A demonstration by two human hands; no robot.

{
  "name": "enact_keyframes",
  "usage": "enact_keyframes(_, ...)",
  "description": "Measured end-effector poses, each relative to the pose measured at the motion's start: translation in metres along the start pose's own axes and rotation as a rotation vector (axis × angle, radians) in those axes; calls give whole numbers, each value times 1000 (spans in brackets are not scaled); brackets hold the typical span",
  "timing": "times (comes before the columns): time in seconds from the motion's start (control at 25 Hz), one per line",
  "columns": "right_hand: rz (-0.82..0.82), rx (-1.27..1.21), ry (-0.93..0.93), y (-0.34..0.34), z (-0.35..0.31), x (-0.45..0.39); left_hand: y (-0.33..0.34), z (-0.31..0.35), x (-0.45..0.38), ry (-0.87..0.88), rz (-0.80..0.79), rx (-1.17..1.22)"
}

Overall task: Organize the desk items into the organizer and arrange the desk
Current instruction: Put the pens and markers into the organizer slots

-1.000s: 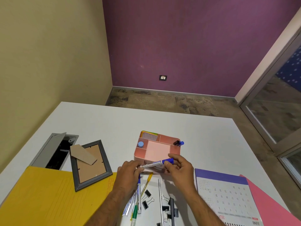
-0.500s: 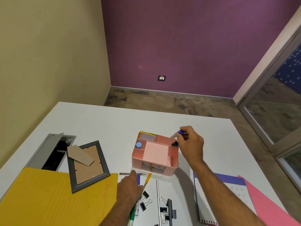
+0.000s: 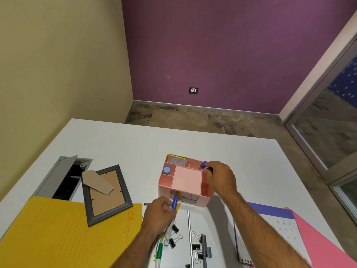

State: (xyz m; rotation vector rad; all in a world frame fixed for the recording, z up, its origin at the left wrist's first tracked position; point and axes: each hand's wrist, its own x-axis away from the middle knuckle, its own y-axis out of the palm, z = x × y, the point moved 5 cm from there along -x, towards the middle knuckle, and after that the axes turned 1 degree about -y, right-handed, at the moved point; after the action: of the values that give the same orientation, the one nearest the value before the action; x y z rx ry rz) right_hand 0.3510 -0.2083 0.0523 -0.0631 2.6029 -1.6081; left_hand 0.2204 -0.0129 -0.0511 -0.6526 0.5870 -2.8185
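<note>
A pink desk organizer with several compartments stands mid-desk. My right hand rests over its back right compartment, fingers closed on a blue-capped marker that stands in that slot. My left hand is just in front of the organizer, shut on another marker with a blue cap pointing up. A small blue-lidded bottle sits in the left compartment, and a printed pad in the back one. More pens, black binder clips and a metal ruler lie in front.
A grey picture frame lies face down, partly on a yellow folder at the left. An open grey cable hatch is behind it. A desk calendar and a pink folder lie at the right edge.
My right hand has lowered the marker into the organizer's back right slot. My left hand has picked up a blue-capped marker from the pile in front.
</note>
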Motion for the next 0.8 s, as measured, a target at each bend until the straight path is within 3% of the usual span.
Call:
enact_keyframes(0.16, 70, -177, -26, -3, -11, 16, -8, 23, 2, 130, -20, 166)
enact_keyframes(0.28, -107, -639, 26, 10, -27, 36, -11, 43, 8, 209, 10, 242)
enact_keyframes(0.44, -266, -765, -15, 25, -41, 54, -18, 66, 20, 295, 37, 331)
enact_keyframes(0.68, -131, -774, 29, 23, -34, 59, -21, 61, 22, 265, 34, 281)
enact_keyframes(0.8, 24, -794, 46, 3, -28, 54, -23, 44, 19, 234, -40, 19)
